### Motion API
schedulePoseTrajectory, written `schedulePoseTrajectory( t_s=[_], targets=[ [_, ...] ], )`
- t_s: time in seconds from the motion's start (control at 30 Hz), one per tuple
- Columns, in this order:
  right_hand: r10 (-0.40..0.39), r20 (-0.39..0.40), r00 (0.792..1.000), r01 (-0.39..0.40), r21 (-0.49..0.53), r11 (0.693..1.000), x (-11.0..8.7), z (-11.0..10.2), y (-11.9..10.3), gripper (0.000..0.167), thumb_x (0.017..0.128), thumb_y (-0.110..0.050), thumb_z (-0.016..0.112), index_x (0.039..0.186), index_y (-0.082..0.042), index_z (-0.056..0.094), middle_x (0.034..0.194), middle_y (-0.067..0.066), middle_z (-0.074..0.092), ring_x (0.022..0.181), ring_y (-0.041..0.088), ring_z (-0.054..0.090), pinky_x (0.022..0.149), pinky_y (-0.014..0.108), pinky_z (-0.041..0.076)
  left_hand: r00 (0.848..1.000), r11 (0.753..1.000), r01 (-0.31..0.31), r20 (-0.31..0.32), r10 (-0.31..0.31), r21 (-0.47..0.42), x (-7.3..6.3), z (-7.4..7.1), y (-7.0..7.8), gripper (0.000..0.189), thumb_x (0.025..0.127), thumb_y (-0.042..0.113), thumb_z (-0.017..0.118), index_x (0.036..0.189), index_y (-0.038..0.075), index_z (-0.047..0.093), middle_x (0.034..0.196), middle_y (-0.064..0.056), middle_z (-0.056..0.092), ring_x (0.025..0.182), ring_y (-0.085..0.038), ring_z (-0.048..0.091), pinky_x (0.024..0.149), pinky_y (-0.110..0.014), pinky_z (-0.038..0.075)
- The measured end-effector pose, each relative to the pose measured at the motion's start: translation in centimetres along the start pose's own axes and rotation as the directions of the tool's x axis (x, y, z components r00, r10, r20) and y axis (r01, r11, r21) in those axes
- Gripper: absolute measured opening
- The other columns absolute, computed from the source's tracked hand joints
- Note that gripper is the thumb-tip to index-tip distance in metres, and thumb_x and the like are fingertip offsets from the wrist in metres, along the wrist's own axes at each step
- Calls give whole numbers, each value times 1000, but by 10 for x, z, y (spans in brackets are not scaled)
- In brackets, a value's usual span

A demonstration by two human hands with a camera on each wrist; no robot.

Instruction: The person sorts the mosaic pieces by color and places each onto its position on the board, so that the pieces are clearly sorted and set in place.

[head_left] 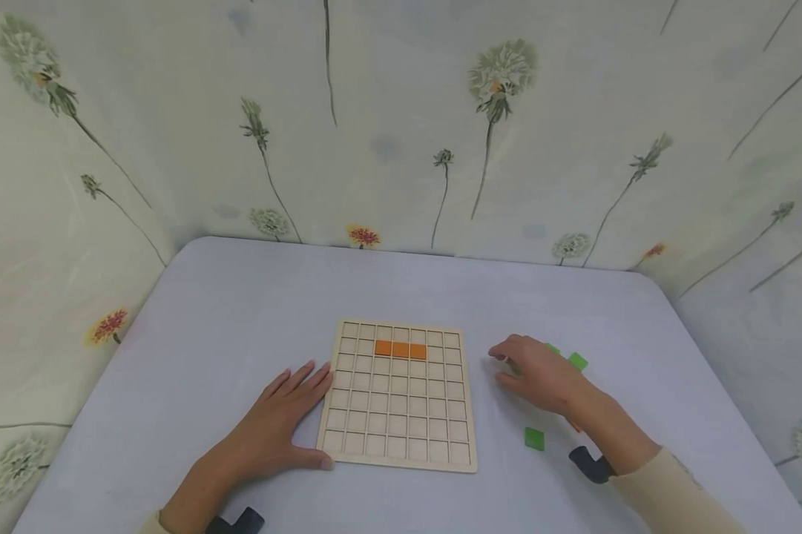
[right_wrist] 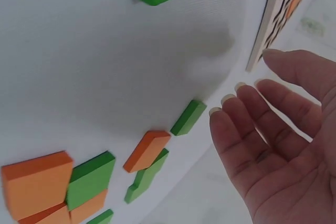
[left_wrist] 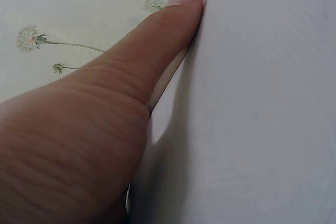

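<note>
A wooden grid board (head_left: 398,406) lies on the table, with a row of three orange square tiles (head_left: 401,349) in cells near its far side. My left hand (head_left: 274,423) lies with fingers spread against the board's left edge; its thumb (left_wrist: 157,40) touches that edge in the left wrist view. To the right of the board, my right hand (head_left: 541,374) hovers above the table, fingers loosely bent, palm holding nothing in the right wrist view. Below and around it lie loose green tiles (right_wrist: 92,179) and orange tiles (right_wrist: 37,182), partly hidden from the head view.
One green tile (head_left: 534,438) lies apart, nearer the front, between the board and my right wrist. Another green tile (head_left: 578,361) lies beyond the right hand. A white cloth (head_left: 254,297) covers the table, and a dandelion-patterned curtain (head_left: 387,111) stands behind it.
</note>
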State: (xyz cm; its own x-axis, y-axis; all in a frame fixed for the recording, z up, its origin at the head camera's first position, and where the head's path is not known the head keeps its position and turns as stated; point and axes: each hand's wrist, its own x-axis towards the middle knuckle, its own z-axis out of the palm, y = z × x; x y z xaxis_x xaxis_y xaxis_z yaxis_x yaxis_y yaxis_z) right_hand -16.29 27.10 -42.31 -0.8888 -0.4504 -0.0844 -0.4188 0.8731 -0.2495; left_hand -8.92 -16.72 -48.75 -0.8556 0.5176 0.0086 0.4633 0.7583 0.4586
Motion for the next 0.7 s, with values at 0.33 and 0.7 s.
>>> schedulePoseTrajectory(
  t_s=[0.33, 0.7],
  targets=[
    [83, 23, 996, -84, 32, 996, -17, -4, 14, 38, 93, -13, 74, 129, -2, 70, 113, 5, 70, 99, 23, 65, 91, 46, 59, 1000, 1000, -2, 1, 2, 6, 0, 1, -1, 124, 73, 78, 77, 167, 14, 27, 173, 5, 19, 161, -22, 10, 129, -47, 7],
    [142, 5, 990, -142, 36, 989, -42, -6, 26, 40, 92, -14, 78, 130, -4, 70, 103, -1, 67, 92, 19, 60, 84, 43, 57, 1000, 1000, 6, 5, -6, 12, 0, 1, 0, 124, 73, 81, 74, 167, 14, 28, 173, 4, 20, 161, -23, 10, 129, -49, 6]
  ],
)
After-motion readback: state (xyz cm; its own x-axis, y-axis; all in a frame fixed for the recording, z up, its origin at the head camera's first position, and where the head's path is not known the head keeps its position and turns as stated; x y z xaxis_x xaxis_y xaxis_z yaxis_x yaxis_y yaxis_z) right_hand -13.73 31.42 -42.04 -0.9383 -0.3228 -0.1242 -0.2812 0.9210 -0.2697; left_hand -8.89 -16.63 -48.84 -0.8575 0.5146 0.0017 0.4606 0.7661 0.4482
